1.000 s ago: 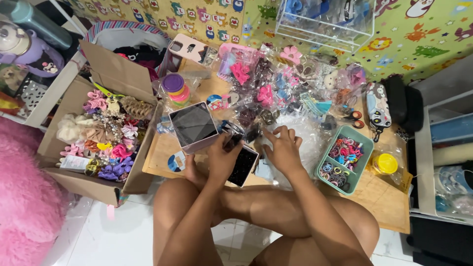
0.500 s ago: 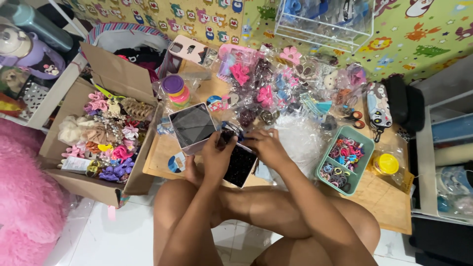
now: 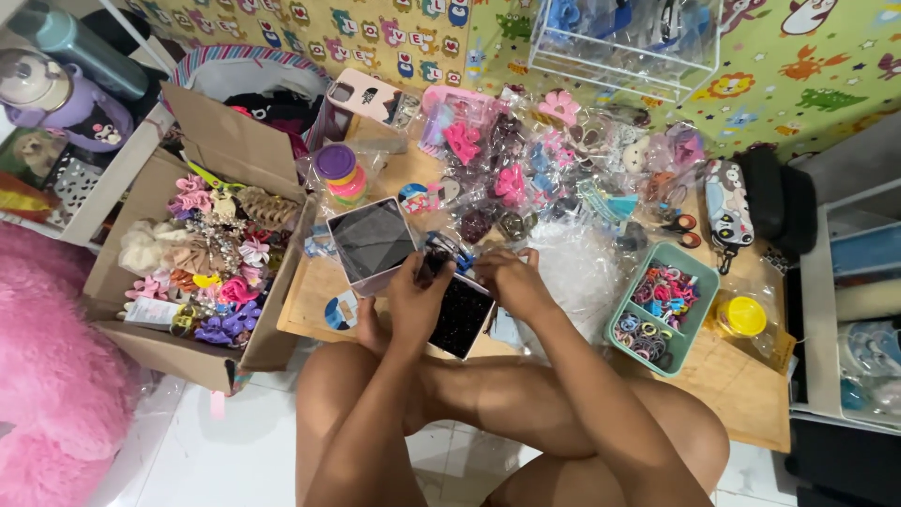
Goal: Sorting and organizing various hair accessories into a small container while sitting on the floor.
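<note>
On the low wooden bench (image 3: 732, 376), just in front of the person's crossed legs, both hands meet over a flat black rectangular card (image 3: 462, 317) speckled with tiny pale dots. The left hand (image 3: 419, 293) grips the card's upper left edge together with a small dark clip-like piece, too small to make out clearly. The right hand (image 3: 505, 277) has its fingers curled narrow at the card's top edge, touching it. The card lies tilted, its long axis running from upper left to lower right, the lower corner pointing toward the person's knees.

Just left of the hands stands a square grey box with a pale pink rim (image 3: 374, 242). Behind it, clear plastic packets of pink and blue hair clips (image 3: 507, 160) lie heaped across the bench. A stack of round coloured tubs with a purple lid (image 3: 336, 171) sits near the open brown cardboard box of hair bows and scrunchies (image 3: 202, 258). To the right, a teal plastic tray of small coloured hair ties (image 3: 659, 310) sits beside a round yellow lid (image 3: 744, 314).
</note>
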